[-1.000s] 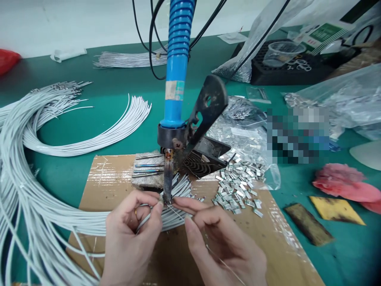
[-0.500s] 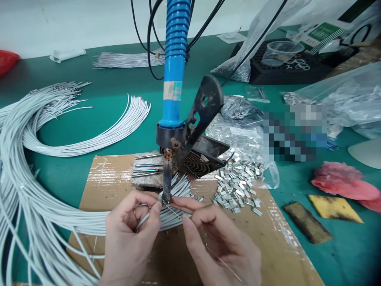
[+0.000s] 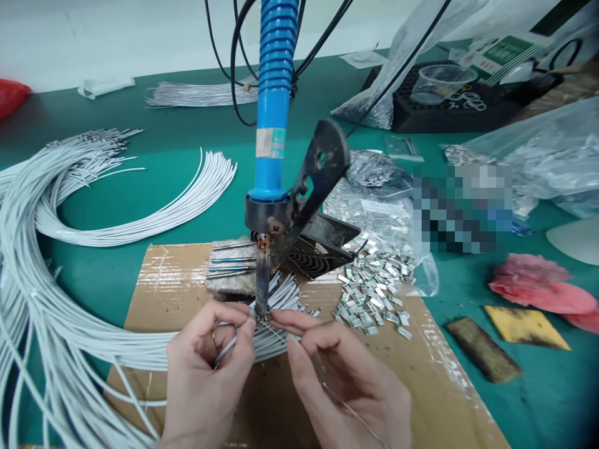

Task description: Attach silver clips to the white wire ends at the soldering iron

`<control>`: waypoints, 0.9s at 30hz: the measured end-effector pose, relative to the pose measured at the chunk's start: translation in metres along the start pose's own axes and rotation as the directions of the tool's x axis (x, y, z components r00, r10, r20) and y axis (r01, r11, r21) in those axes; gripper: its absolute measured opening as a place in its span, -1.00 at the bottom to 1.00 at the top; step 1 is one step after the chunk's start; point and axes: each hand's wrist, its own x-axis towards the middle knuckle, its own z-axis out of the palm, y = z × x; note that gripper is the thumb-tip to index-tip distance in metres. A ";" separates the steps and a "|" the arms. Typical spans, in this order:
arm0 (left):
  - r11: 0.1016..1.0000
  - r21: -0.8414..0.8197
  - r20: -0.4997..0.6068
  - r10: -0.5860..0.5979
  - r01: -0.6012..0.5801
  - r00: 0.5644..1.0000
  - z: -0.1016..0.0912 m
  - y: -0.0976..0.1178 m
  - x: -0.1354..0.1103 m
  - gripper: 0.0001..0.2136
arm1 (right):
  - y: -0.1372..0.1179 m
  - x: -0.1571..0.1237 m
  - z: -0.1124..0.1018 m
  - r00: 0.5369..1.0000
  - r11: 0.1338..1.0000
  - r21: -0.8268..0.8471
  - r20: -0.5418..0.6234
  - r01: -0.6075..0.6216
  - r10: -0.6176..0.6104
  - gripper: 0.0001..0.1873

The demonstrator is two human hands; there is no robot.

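Head view: one brown cardboard sheet [image 3: 276,415]; one blue-handled soldering iron [image 3: 272,143], pointing down above it. Hands, two: left hand [image 3: 210,362] pinching one white cable [image 3: 226,350] just beside the iron's tip, right hand [image 3: 350,374] grasping one thin wire [image 3: 349,408] that runs towards the tip. Small metal pieces [image 3: 372,302], too many to count, heaped at right, partly on the sheet.

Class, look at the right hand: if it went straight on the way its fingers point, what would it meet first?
Probably the soldering iron's tip, just ahead of the right hand; exact depth there is unclear.
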 end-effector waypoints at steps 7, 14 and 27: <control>1.000 0.006 0.002 0.000 0.000 1.000 0.000 0.001 -0.001 -0.89 | 0.001 -0.001 0.001 1.000 1.000 -0.004 -0.014 0.005 -0.005 -0.76; 1.000 0.012 -0.003 0.005 -0.005 1.000 -0.001 0.000 -0.002 -0.89 | 0.000 -0.003 0.002 1.000 1.000 -0.006 -0.017 0.001 -0.001 -0.76; 1.000 0.016 -0.001 0.021 -0.021 1.000 -0.002 -0.002 -0.001 -0.89 | 0.001 -0.002 0.002 0.999 0.998 -0.055 -0.036 0.019 -0.021 -0.76</control>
